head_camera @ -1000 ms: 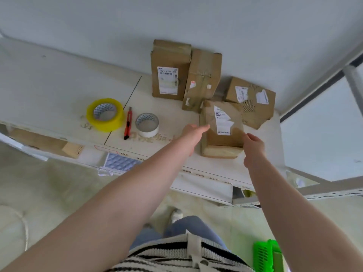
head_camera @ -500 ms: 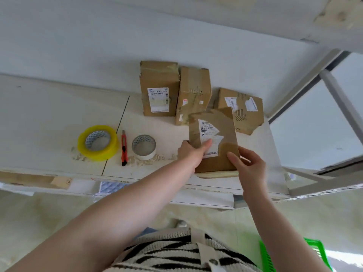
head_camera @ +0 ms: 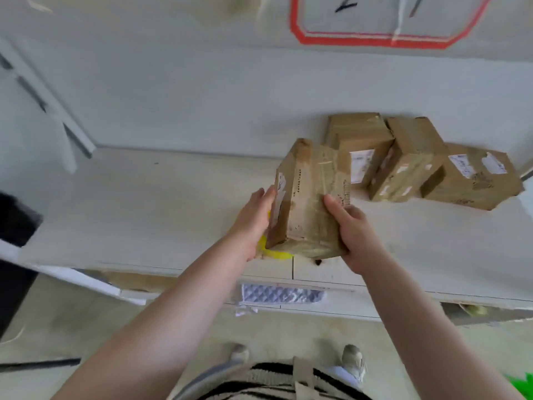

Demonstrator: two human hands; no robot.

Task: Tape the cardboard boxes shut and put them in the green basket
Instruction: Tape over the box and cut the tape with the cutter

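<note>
I hold a brown cardboard box (head_camera: 310, 197) up off the white table (head_camera: 144, 212), tilted on end. My left hand (head_camera: 255, 217) presses flat against its left side, where a white label shows. My right hand (head_camera: 353, 232) grips its lower right corner, thumb on the taped face. Three more cardboard boxes stand at the back by the wall: one (head_camera: 360, 145) right behind the held box, a second (head_camera: 409, 160) leaning beside it, a third (head_camera: 473, 177) at the far right. The yellow tape roll (head_camera: 272, 252) peeks out under the held box. A corner of the green basket (head_camera: 522, 383) shows bottom right.
A dark object (head_camera: 16, 226) stands at the table's left end. A padded silver mailer (head_camera: 282, 294) lies on the shelf under the tabletop. A red-outlined sign (head_camera: 389, 39) hangs on the wall above. My feet (head_camera: 353, 360) are on the floor below.
The box has been lifted off the table and turned on end, so its taped face shows instead of the label side. The camera swung left; the knife and white tape roll are out of sight.
</note>
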